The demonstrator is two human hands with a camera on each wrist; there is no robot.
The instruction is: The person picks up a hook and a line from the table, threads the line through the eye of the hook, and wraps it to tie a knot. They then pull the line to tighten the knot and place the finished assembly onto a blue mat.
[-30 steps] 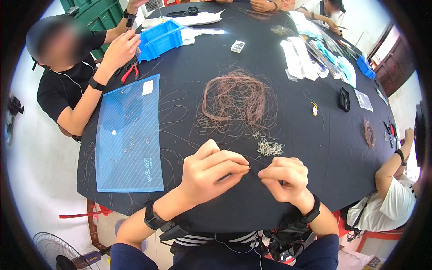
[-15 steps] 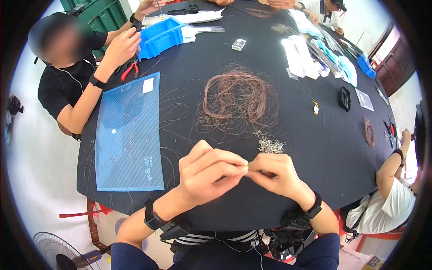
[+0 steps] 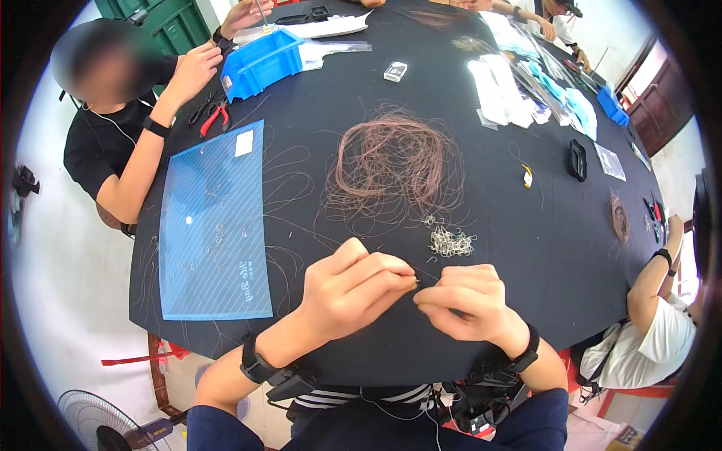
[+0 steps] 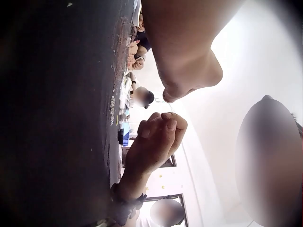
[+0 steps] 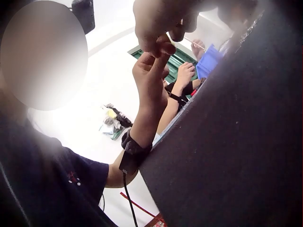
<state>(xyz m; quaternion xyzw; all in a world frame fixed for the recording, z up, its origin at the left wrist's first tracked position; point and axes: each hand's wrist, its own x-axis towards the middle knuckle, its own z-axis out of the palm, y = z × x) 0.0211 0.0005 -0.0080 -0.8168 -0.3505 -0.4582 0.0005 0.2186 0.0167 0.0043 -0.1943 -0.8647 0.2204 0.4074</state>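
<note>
My left hand (image 3: 353, 293) pinches a small fish hook (image 4: 160, 100) between thumb and fingers, its bend showing at the fingertips in the left wrist view. A thin strand of fishing line (image 3: 427, 276) spans the short gap to my right hand (image 3: 472, 302), whose thumb and forefinger pinch together. What sits between the right fingertips is too small to make out. Just beyond the hands lies a heap of silvery fish hooks (image 3: 451, 242), with one loose hook (image 3: 432, 259) beside it. Farther back spreads a tangled coil of brown fishing line (image 3: 398, 169).
A blue striped file bag (image 3: 214, 233) with hooks and line on it lies at left. Behind it are red-handled pliers (image 3: 216, 119) and a blue bin (image 3: 263, 64). White packets (image 3: 500, 90) and a black tray (image 3: 577, 160) lie at right. Other people sit around the table.
The fingertips of both hands met half a second ago; now the right hand has drawn back to the right, leaving a gap. The left hand stays nearly in place.
</note>
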